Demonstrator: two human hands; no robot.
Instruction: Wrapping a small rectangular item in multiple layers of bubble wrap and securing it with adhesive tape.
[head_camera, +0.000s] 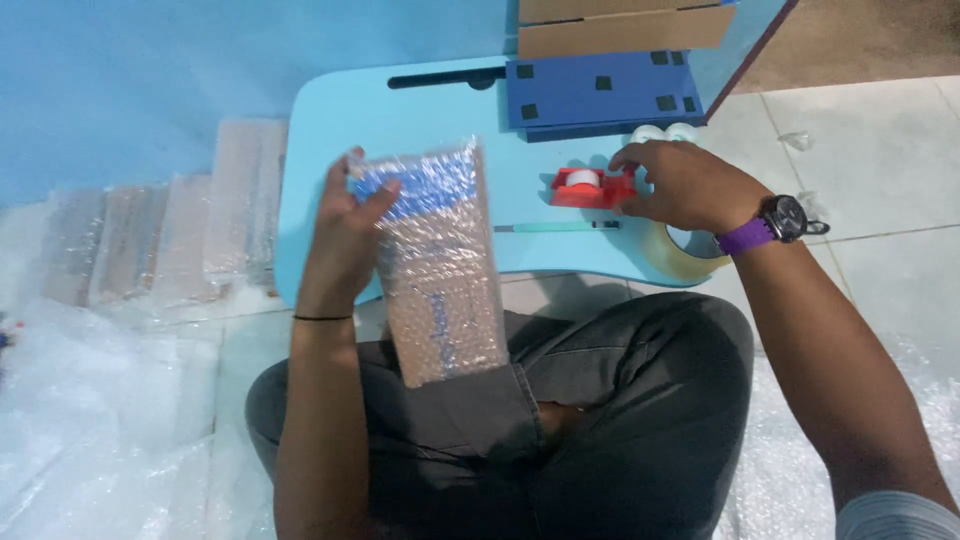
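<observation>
My left hand (340, 240) grips a flat box wrapped in bubble wrap (440, 270), held tilted above my lap with its top end over the light blue lap table (400, 120). My right hand (680, 185) rests on a red tape dispenser (590, 188) standing on the table, fingers curled at its right end. A purple-strapped watch (775, 225) sits on that wrist. A large roll of clear tape (685, 255) lies partly under my right wrist at the table's edge.
A teal pen-like tool (555, 227) lies on the table in front of the dispenser. A dark blue box (600, 95) and cardboard pieces (625, 30) stand at the back. Several wrapped packages (150, 240) line the left floor, beside loose bubble wrap (90, 420).
</observation>
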